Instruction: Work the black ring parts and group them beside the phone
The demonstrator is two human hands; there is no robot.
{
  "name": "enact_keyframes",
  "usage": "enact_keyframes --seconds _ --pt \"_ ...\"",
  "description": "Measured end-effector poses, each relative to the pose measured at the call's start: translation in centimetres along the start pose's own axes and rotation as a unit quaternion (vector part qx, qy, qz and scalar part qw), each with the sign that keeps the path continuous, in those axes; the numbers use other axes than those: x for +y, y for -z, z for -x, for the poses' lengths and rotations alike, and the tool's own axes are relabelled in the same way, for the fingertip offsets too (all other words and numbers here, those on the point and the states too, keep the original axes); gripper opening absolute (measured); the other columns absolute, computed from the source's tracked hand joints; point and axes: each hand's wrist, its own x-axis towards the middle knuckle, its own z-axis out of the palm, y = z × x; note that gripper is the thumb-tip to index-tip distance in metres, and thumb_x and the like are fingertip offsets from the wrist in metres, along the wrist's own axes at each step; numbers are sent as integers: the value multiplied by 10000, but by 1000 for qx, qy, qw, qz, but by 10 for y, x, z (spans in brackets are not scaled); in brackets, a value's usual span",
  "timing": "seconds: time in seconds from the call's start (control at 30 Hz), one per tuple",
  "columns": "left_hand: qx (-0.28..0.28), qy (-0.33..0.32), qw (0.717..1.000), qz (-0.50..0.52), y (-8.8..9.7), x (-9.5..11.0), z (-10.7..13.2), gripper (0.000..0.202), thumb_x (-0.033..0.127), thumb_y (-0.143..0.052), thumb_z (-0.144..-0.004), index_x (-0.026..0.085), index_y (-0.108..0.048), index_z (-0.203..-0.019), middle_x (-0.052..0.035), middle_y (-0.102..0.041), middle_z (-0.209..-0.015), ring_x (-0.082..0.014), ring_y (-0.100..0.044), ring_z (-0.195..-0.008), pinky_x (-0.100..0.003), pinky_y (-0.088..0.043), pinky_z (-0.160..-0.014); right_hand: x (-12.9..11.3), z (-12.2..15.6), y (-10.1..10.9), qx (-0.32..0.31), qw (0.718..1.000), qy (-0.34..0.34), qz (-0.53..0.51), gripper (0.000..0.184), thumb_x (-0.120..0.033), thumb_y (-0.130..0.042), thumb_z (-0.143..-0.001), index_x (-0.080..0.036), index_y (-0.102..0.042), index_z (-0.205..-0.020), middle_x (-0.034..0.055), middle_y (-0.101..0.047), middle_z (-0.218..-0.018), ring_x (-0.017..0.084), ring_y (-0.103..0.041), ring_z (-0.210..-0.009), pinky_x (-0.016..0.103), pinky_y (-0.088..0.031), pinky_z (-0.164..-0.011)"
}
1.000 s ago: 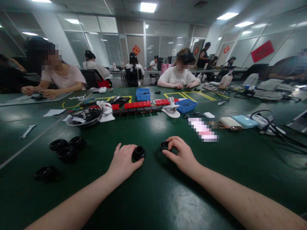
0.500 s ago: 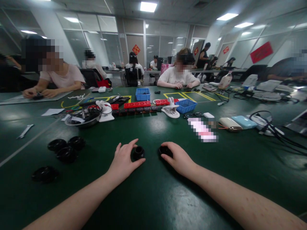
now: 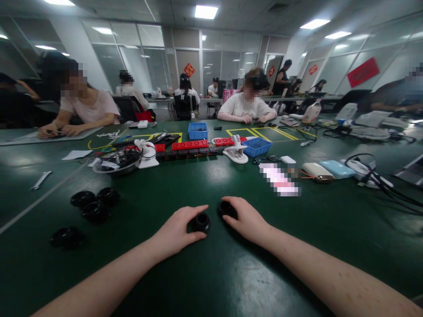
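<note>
One black ring (image 3: 204,226) stands on the surface (image 3: 198,281) toward its near edge, opening up, and my left hand (image 3: 180,226) is spread around it: the forefinger reaches out past its far side with a gap showing, the thumb lies along its near side, and the grip is so wide that I can't tell whether my thumb meets it. Near it but apart, a little closer to the far edge, my right hand (image 3: 247,217) has a second ring (image 3: 223,210) under curled fingers, the forefinger over its far rim and the thumb bent in at the near side; that grip is closed down on it, though my fingers hide much of it. Toward the left edge three more rings (image 3: 95,213) are clustered, and a lone ring (image 3: 67,237) lies closer to the near left corner. Beyond them, farther left, is a spanner (image 3: 41,181). Short of the far edge are a bowl (image 3: 123,171) of odds and ends, a red strip (image 3: 190,145), a white clip (image 3: 235,154) and a blue bin (image 3: 198,136). Toward the right edge lie a blue case (image 3: 336,168) and black cables (image 3: 376,172). A person (image 3: 246,107) sits at the far edge.
</note>
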Motion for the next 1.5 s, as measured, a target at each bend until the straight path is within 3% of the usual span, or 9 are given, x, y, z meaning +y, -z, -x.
enact_keyframes --seconds 0.13,0.37,0.57,0.73,0.9,1.03,1.2,1.4,1.5 --pt "-52 -15 995 -87 11 14 -4 439 287 -667 -707 269 -527 -1123 -2 -590 -1123 -198 -547 -1031 -312 -426 -884 -3 1 2 -7 1000 4 6 434 -200 -612 -728 -116 -531 -1146 111 -580 -1129 235 -520 -1057 395 -402 -935" --pt "-99 38 968 -229 35 16 -50 443 274 -768 -545 274 -596 -954 -7 -648 -919 -256 -605 -876 -318 -452 -738 -4 1 6 -18 1000 -1 12 454 -212 -617 -726 -141 -522 -1163 112 -575 -1145 241 -525 -1066 411 -404 -929" --pt "-97 141 938 -302 61 -18 -87 416 343 -758 -610 217 -589 -969 -69 -619 -1008 -280 -573 -943 -342 -455 -749 -7 3 10 -30 999 1 17 447 -216 -608 -735 -121 -526 -1164 120 -575 -1147 248 -526 -1068 404 -412 -925" --pt "-92 239 914 -315 86 -57 -100 270 358 -529 -869 149 -557 -1039 -71 -573 -1058 -209 -565 -937 -385 -461 -786 -9 3 12 -35 999 3 24 448 -229 -602 -744 -116 -523 -1170 120 -575 -1148 248 -525 -1066 397 -416 -922" --pt "-28 329 894 -302 103 -88 -96 531 557 -697 -601 133 -612 -909 -146 -607 -1058 -348 -554 -974 -368 -447 -728 -7 3 11 -36 999 5 25 440 -244 -601 -747 -133 -525 -1166 111 -579 -1137 244 -529 -1052 396 -417 -914" --pt "59 372 881 -286 89 -95 -84 562 622 -552 -689 106 -593 -908 -199 -620 -1010 -373 -564 -938 -421 -432 -723 -6 2 10 -33 999 8 24 432 -237 -601 -746 -131 -529 -1159 111 -580 -1130 240 -526 -1049 390 -410 -915" --pt "189 377 864 -274 53 -95 -77 509 527 -464 -780 96 -502 -1047 -211 -606 -1003 -366 -563 -946 -461 -402 -777 -5 1 7 -30 999 6 25 429 -249 -614 -735 -145 -534 -1143 102 -584 -1107 241 -522 -1034 387 -401 -911" --pt "248 304 896 -208 41 -92 -73 506 473 -517 -777 102 -445 -1114 -175 -607 -1013 -322 -584 -933 -418 -434 -785 -1 0 6 -26 1000 2 13 437 -314 -668 -689 -167 -552 -1085 88 -597 -1050 241 -537 -985 385 -422 -861" --pt "255 227 923 -177 32 -80 -74 573 445 -583 -755 113 -394 -1182 -147 -596 -1042 -290 -578 -955 -390 -425 -836 0 0 6 -14 1000 -2 1 580 -415 -692 -651 -158 -514 -1140 102 -591 -1060 251 -538 -984 392 -426 -850"
